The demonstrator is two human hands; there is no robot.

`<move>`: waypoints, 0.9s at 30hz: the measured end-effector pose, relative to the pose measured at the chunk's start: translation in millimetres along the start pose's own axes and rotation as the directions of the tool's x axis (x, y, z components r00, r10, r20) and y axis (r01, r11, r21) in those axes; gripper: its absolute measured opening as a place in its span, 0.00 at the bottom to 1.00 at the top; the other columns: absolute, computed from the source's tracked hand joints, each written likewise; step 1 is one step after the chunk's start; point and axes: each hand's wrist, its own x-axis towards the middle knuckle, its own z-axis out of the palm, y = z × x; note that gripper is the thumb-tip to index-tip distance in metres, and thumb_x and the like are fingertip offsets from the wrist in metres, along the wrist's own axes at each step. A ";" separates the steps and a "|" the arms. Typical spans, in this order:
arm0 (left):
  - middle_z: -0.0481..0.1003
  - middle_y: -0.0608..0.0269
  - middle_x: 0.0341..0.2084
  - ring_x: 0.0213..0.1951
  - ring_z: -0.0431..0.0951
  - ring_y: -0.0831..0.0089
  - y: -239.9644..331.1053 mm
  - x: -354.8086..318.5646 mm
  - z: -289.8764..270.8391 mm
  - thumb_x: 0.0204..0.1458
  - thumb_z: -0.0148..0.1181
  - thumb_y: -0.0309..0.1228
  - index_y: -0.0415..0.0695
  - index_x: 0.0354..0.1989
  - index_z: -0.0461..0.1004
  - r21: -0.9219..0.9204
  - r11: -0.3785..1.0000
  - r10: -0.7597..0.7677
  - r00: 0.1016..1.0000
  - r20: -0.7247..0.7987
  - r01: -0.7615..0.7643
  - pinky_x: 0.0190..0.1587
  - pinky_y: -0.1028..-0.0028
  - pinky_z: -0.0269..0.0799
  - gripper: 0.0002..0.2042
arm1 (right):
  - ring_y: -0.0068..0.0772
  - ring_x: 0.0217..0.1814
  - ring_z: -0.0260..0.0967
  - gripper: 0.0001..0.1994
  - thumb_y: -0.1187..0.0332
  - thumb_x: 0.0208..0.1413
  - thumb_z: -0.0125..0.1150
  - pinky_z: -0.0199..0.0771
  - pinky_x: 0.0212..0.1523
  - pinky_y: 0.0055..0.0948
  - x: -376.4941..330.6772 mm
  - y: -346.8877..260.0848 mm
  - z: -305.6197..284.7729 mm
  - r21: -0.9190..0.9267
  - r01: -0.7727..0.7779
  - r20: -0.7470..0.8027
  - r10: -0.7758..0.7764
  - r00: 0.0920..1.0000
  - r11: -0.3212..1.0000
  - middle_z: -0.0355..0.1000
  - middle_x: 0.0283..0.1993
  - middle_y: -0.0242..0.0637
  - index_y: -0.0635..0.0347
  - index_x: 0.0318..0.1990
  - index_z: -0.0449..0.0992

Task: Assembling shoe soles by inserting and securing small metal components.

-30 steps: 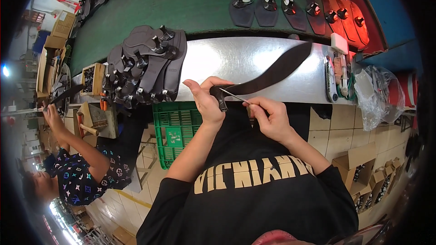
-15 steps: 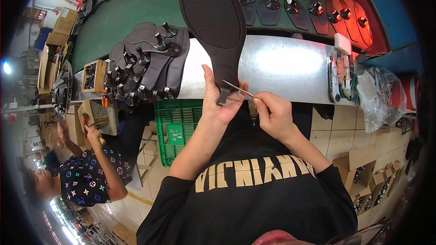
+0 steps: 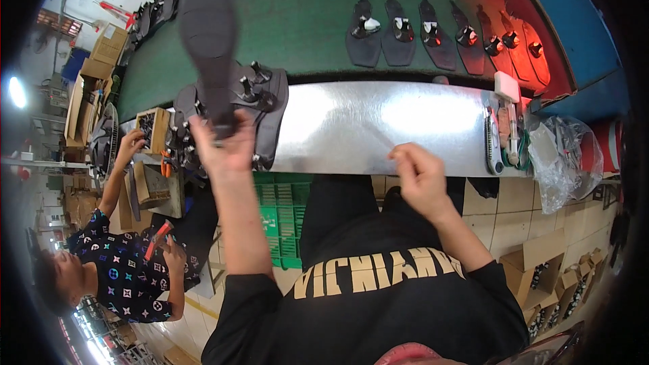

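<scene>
Gripping a long, blurred dark sole (image 3: 209,34), left fingers (image 3: 245,126) curl partway; right fingers (image 3: 401,151) pinch a thin tool (image 3: 380,136).

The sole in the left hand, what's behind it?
Behind the sole, held by the left hand, you can see a pile of soles and the green tabletop around its edges. Whatever the sole and hand cover can't be seen.

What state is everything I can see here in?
Sole: held up in left hand, blurred.
Thin tool: in right hand, blurred.
Sole pile: heaped, overlapping.
Sole row: laid out, partly lit red.
Wooden box: open, dark parts inside.
Carton: flaps open.
Bag: crumpled.
Cutter: lying flat, blade position unclear.
</scene>
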 end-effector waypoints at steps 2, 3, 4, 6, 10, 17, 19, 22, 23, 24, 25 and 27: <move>0.74 0.56 0.39 0.40 0.74 0.58 74.4 42.6 -20.1 0.56 0.57 0.51 0.43 0.44 0.72 0.119 0.984 0.127 0.989 0.075 -0.135 0.45 0.55 0.73 0.22 | 0.29 0.24 0.64 0.07 0.76 0.57 0.55 0.65 0.28 0.26 13.0 12.8 -19.8 -0.038 -0.006 -0.123 0.001 0.992 0.999 0.68 0.27 0.36 0.64 0.41 0.76; 0.74 0.55 0.43 0.43 0.74 0.57 109.5 58.4 -34.7 0.57 0.55 0.51 0.41 0.48 0.71 0.161 0.975 0.130 0.982 0.134 -0.151 0.48 0.54 0.72 0.24 | 0.28 0.25 0.64 0.09 0.76 0.57 0.54 0.65 0.29 0.26 17.9 18.4 -30.3 -0.083 0.008 -0.181 -0.023 0.983 0.996 0.68 0.29 0.37 0.65 0.44 0.76; 0.72 0.54 0.49 0.49 0.72 0.58 130.5 63.4 -46.4 0.58 0.54 0.51 0.41 0.55 0.67 0.358 0.857 0.340 0.929 0.145 -0.370 0.54 0.56 0.68 0.26 | 0.29 0.30 0.65 0.13 0.78 0.55 0.54 0.65 0.32 0.25 20.7 29.3 -40.8 -0.136 -0.030 -0.160 0.008 0.987 0.990 0.67 0.32 0.39 0.65 0.48 0.75; 0.68 0.53 0.56 0.56 0.69 0.61 141.3 56.1 -56.9 0.60 0.54 0.46 0.37 0.62 0.61 0.663 0.470 0.612 0.756 0.231 -0.583 0.60 0.62 0.63 0.29 | 0.36 0.32 0.67 0.15 0.79 0.54 0.53 0.67 0.34 0.29 24.0 48.1 -58.8 -0.212 -0.050 -0.237 -0.001 0.972 0.976 0.68 0.34 0.42 0.66 0.49 0.75; 0.68 0.54 0.58 0.57 0.68 0.66 99.7 37.9 -40.1 0.60 0.56 0.35 0.34 0.61 0.64 0.702 -0.018 0.687 0.502 0.526 -0.712 0.61 0.69 0.61 0.23 | 0.47 0.38 0.68 0.16 0.77 0.52 0.56 0.69 0.40 0.39 27.3 81.5 -90.8 -0.536 -0.137 -0.262 -0.009 0.965 0.833 0.69 0.36 0.45 0.64 0.50 0.75; 0.73 0.51 0.53 0.55 0.73 0.66 -126.7 76.8 52.4 0.56 0.61 0.30 0.38 0.57 0.70 0.647 0.202 -0.061 0.650 0.758 -0.735 0.55 0.70 0.69 0.21 | 0.47 0.42 0.67 0.17 0.76 0.51 0.57 0.68 0.43 0.41 29.6 97.3 -99.9 -0.599 -0.212 -0.335 -0.001 0.942 0.772 0.69 0.36 0.42 0.59 0.50 0.74; 0.71 0.45 0.55 0.57 0.71 0.56 -188.4 125.1 63.7 0.53 0.62 0.44 0.40 0.61 0.66 0.628 -0.035 -0.118 0.627 0.770 -0.778 0.57 0.63 0.66 0.29 | 0.47 0.44 0.65 0.19 0.77 0.50 0.58 0.67 0.46 0.41 28.3 94.6 -98.7 -0.587 -0.226 -0.329 0.026 0.944 0.778 0.67 0.39 0.42 0.58 0.51 0.74; 0.68 0.45 0.56 0.61 0.64 0.46 -261.2 149.0 78.6 0.55 0.54 0.52 0.51 0.63 0.65 0.546 -0.532 -0.124 0.697 0.706 -0.647 0.60 0.47 0.58 0.29 | 0.51 0.51 0.61 0.24 0.77 0.45 0.61 0.62 0.52 0.44 30.3 71.8 -90.6 -0.647 -0.139 -0.283 -0.067 0.957 0.750 0.63 0.50 0.47 0.56 0.55 0.73; 0.68 0.48 0.56 0.61 0.63 0.45 -280.6 150.0 74.8 0.54 0.56 0.50 0.56 0.60 0.68 0.476 -0.610 -0.048 0.629 0.776 -0.634 0.60 0.41 0.54 0.26 | 0.51 0.51 0.61 0.24 0.77 0.45 0.61 0.62 0.52 0.44 29.9 67.1 -87.8 -0.654 -0.134 -0.279 -0.073 0.957 0.744 0.63 0.50 0.47 0.56 0.55 0.73; 0.69 0.49 0.54 0.59 0.66 0.48 -291.1 150.6 72.7 0.53 0.59 0.45 0.55 0.57 0.71 0.449 -0.587 -0.012 0.561 0.828 -0.674 0.59 0.45 0.58 0.23 | 0.51 0.52 0.60 0.25 0.77 0.45 0.61 0.61 0.53 0.43 27.3 63.1 -84.3 -0.640 -0.109 -0.297 -0.114 0.948 0.760 0.63 0.51 0.48 0.56 0.55 0.72; 0.70 0.50 0.52 0.56 0.69 0.51 -295.4 153.1 70.3 0.51 0.62 0.40 0.54 0.53 0.74 0.420 -0.568 0.032 0.491 0.871 -0.708 0.58 0.50 0.62 0.19 | 0.51 0.52 0.60 0.25 0.77 0.45 0.61 0.61 0.54 0.42 26.6 59.1 -81.3 -0.625 -0.078 -0.311 -0.155 0.938 0.777 0.62 0.53 0.48 0.56 0.56 0.72; 0.71 0.51 0.49 0.52 0.72 0.54 -286.0 156.5 72.5 0.49 0.64 0.34 0.52 0.49 0.77 0.473 -0.320 0.083 0.473 0.877 -0.821 0.55 0.55 0.66 0.17 | 0.50 0.52 0.61 0.23 0.78 0.45 0.61 0.62 0.53 0.40 25.8 51.3 -80.6 -0.614 -0.059 -0.310 -0.171 0.935 0.787 0.63 0.53 0.48 0.58 0.53 0.74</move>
